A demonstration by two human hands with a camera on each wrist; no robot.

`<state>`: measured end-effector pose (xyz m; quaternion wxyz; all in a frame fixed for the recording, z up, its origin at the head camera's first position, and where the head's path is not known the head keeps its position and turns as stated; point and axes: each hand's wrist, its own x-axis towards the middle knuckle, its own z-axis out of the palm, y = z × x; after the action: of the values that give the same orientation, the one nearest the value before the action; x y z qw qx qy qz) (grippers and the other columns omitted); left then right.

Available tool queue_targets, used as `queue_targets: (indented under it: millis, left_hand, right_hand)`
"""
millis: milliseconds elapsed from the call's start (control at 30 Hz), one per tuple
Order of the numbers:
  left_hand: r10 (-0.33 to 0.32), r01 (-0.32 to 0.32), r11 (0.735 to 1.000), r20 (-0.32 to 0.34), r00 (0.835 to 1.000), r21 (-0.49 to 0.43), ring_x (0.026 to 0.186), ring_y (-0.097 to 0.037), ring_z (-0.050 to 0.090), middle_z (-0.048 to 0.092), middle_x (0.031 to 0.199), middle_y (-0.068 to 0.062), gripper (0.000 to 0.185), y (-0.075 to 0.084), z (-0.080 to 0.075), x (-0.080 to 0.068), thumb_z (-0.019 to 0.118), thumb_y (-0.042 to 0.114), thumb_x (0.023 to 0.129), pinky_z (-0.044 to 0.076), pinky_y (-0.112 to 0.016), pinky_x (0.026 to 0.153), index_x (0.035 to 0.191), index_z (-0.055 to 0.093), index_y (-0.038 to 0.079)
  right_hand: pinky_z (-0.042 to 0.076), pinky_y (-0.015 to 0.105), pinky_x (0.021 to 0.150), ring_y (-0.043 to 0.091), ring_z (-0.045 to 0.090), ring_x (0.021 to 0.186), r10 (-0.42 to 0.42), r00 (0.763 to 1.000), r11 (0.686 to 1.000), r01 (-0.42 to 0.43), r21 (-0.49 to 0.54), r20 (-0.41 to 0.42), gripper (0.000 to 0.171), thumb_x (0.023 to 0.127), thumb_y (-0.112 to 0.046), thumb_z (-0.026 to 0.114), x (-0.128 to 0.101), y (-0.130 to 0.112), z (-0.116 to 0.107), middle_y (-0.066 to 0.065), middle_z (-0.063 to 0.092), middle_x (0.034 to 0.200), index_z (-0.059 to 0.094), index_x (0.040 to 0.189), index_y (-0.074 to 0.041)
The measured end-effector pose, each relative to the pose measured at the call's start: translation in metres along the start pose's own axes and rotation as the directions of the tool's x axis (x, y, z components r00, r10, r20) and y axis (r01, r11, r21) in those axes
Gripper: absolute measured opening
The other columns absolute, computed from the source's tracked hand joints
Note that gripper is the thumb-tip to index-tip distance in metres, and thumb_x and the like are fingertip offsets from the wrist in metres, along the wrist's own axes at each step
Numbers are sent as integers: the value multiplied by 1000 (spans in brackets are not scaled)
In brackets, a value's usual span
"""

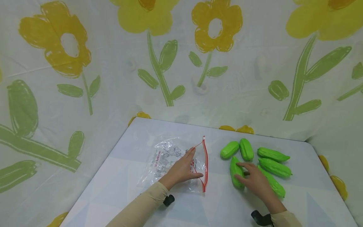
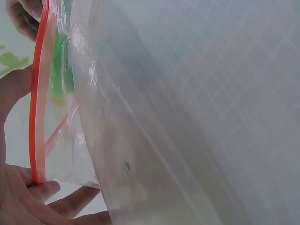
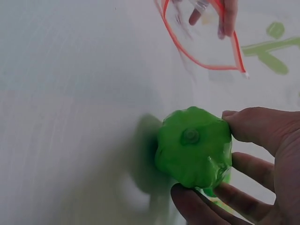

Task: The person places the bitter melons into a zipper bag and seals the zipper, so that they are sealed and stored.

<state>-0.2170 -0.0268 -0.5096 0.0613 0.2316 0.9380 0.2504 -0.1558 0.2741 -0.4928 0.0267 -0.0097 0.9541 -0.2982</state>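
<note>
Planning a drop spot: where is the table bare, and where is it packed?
Bare: the near edge of the table between the forearms, and the far left corner behind the zip bag. Packed: right side, six green gourds clustered; the right hand grips one, the left hand holds the bag mouth open.

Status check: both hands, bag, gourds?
Left hand holds zip bag mouth open. Right hand grips nearest green gourd on table. Five more gourds beside it. Path to bag unobstructed.

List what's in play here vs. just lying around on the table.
In play: zip bag, its red-edged mouth held open by left hand; green gourd, gripped by right hand.

Lying about: five other green gourds; white table; flower-print backdrop.
</note>
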Motion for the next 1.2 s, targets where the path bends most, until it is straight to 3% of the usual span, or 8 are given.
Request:
queue_targets:
  millis: [700,967,1200]
  left_hand:
    - [6,-6,1000,-6,1000,9,137,-20,27,7,156,7,112,0,3,2,69,64,68,35,-39,105,151,11,16]
    - [7,-7,1000,-1,1000,15,137,-20,28,7,156,6,112,0,3,2,69,64,68,36,-38,105,151,11,15]
    - [2,-2,1000,-2,1000,13,136,-21,29,7,156,7,112,1,2,1,70,63,68,37,-39,104,151,11,16]
  right_hand:
    - [54,37,75,28,59,100,-15,999,997,18,79,-50,56,80,-38,71,18,-24,32,11,47,131,54,129,-15]
    - [51,42,82,27,56,105,-5,999,999,7,39,-51,57,81,-42,69,21,-24,36,10,47,134,53,130,-18]
    - [51,30,62,18,57,88,33,999,998,-34,50,19,66,77,-48,70,20,-23,34,11,48,134,49,134,-23]
